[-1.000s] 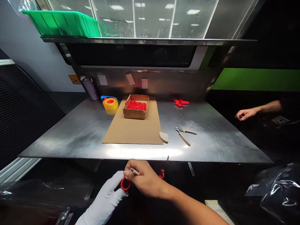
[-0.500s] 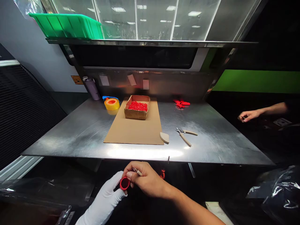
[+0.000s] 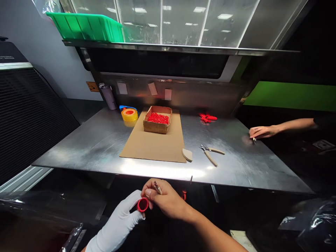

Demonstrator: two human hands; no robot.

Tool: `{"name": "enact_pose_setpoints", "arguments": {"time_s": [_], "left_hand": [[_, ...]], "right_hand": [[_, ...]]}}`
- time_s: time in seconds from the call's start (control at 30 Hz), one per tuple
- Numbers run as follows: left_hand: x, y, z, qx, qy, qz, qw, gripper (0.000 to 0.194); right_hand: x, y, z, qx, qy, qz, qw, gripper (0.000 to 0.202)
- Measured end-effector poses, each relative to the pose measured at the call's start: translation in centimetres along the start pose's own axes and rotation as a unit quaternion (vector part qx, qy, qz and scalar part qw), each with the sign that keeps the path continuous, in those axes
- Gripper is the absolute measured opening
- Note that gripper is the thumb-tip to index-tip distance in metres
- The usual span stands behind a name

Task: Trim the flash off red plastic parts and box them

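My left hand [image 3: 126, 213], in a white glove, grips a small red ring-shaped part [image 3: 142, 204] with a dark hollow, held in front of the table edge. Bare and curled, my right hand [image 3: 164, 197] holds a slim light-handled tool [image 3: 158, 188] with a dark metal tip pointing up. Its fingertips meet the upper edge of the red part. Beyond both hands, a cardboard box [image 3: 155, 128] of small red pieces [image 3: 158, 118] stands on a flat cardboard sheet [image 3: 152, 147].
Beige-handled pliers [image 3: 210, 155] and a beige wedge [image 3: 187, 155] lie on the metal table [image 3: 84, 141]. Farther back are yellow tape [image 3: 129, 114], a bottle [image 3: 108, 96] and red items [image 3: 207, 117]. Another person's hand [image 3: 262, 132] is over the right edge.
The other person's hand has moved left to the table's right edge, holding something small and pale. The tool in my right hand now points more upright. The view has shifted slightly.
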State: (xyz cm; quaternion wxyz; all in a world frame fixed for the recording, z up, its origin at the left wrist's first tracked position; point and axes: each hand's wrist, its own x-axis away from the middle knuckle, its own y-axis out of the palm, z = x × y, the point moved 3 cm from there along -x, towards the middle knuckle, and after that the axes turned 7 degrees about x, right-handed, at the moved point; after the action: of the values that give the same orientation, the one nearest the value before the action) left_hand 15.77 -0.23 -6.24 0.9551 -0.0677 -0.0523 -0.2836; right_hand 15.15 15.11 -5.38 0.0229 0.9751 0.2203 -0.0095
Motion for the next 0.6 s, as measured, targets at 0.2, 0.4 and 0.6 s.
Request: {"name": "enact_pose_setpoints", "arguments": {"time_s": [0.2,0.4,0.6], "left_hand": [[-0.3,0.3,0.7,0.011,-0.061,0.001,0.998,0.006],[1.0,-2.7,2.4,0.027,-0.115,0.049,0.992,0.018],[7.4,-14.0,3.3,-0.028,-0.095,0.267,0.959,0.034]], "right_hand": [[0.2,0.3,-0.3,0.026,0.022,-0.005,0.999,0.027],[-0.7,-0.6,-0.6,0.12,0.026,0.001,0.992,0.037],[-2.3,-7.0,1.1,0.359,0.039,0.165,0.918,0.052]]}}
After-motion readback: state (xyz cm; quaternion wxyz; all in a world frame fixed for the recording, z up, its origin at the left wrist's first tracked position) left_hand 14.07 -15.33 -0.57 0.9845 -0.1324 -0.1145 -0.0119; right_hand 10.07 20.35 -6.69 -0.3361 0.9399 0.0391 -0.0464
